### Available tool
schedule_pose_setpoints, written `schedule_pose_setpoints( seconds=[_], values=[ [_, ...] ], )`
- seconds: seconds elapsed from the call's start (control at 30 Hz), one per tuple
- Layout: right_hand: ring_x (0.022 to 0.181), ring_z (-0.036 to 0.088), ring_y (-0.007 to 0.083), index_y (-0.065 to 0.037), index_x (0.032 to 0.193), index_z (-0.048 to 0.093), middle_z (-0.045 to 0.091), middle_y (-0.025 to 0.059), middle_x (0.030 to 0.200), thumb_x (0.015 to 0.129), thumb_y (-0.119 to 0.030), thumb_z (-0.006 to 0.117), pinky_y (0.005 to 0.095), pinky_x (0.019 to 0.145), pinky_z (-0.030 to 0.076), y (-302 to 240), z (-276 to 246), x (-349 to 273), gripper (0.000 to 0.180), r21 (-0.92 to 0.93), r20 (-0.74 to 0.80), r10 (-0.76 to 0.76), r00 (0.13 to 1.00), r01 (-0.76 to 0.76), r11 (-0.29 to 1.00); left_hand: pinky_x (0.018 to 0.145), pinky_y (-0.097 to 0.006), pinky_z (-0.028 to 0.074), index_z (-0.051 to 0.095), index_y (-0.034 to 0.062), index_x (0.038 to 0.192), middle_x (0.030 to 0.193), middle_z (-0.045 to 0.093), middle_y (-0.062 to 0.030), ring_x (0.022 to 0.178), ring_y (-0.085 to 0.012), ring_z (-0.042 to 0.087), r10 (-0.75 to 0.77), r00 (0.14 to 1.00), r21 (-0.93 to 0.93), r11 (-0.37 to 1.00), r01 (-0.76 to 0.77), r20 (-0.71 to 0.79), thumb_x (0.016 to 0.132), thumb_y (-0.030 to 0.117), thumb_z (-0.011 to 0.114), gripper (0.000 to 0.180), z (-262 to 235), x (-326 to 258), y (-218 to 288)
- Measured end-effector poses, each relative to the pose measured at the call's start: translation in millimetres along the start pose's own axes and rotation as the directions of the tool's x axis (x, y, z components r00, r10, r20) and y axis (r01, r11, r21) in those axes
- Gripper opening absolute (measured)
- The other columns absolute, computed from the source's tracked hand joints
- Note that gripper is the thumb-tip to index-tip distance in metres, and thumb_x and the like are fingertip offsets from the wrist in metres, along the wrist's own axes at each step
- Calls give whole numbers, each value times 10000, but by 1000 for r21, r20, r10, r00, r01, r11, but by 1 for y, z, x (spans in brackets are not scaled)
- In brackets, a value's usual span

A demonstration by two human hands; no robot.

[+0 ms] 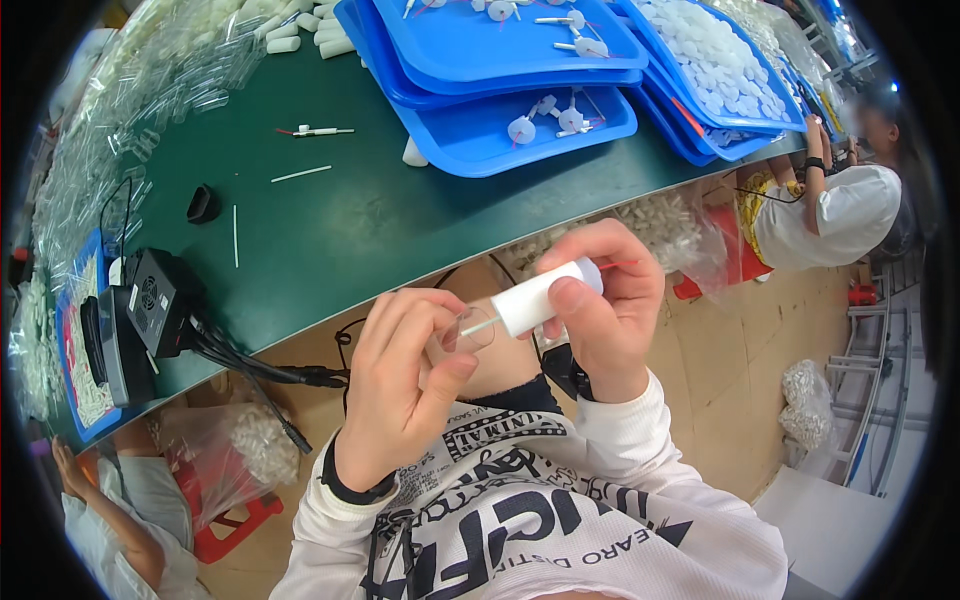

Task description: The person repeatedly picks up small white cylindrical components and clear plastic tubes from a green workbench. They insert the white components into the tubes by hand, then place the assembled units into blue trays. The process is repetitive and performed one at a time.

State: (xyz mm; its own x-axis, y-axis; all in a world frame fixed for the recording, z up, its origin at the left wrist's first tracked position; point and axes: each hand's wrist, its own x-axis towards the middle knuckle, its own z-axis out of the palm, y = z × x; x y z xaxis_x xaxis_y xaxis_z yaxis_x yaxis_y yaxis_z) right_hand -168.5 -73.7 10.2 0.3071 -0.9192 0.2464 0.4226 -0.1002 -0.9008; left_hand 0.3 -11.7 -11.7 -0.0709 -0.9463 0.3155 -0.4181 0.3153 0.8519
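Note:
Over my lap, in front of the table edge, my right hand (618, 325) grips a white cylinder (525, 304) between thumb and fingers. A thin red strand (625, 264) sticks out at its right end. From the left end a thin pale rod (482, 327) reaches into the mouth of a clear plastic tube (470, 338). My left hand (398, 375) has its fingers closed round that tube, hiding most of it. Cylinder and tube are tilted, nearly in line, with a small gap between them.
Stacked blue trays (480, 160) with white discs stand on the green table (330, 210). Clear tubes (150, 90) heap up at the left, near a black box-shaped device (160, 300) with cables. Thin white rods (236, 236) lie loose. Other people work at both sides.

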Motion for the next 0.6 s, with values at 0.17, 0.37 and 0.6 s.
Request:
schedule_pose_setpoints(
  seconds=[0.17,0.37,0.6],
  values=[
    [635,583,111,42,902,579,601,89,825,770,8,616,201,523,459,6,-3,-1,141,-13,7,-10,1000,10,1000,631,-316,367,506,-6,834,781,497,-99,682,-233,439,-47,999,-93,995,48,6,845,283,542,292,2,-2,3],
    [655,565,100,31,888,596,609,81,819,750,11,622,202,543,430,2,-11,-1,142,-184,56,-92,994,101,978,630,-312,355,515,-1,844,769,495,-87,678,-237,430,-23,1000,-40,999,23,11,827,281,559,286,3,-2,-2],
    [662,550,81,3,849,626,606,47,763,728,-27,646,201,564,425,0,-8,5,126,-341,191,-65,980,128,931,635,-323,344,525,12,837,749,492,-86,675,-244,438,-15,1000,56,998,16,-28,800,294,585,291,6,-2,-2]
  ],
)
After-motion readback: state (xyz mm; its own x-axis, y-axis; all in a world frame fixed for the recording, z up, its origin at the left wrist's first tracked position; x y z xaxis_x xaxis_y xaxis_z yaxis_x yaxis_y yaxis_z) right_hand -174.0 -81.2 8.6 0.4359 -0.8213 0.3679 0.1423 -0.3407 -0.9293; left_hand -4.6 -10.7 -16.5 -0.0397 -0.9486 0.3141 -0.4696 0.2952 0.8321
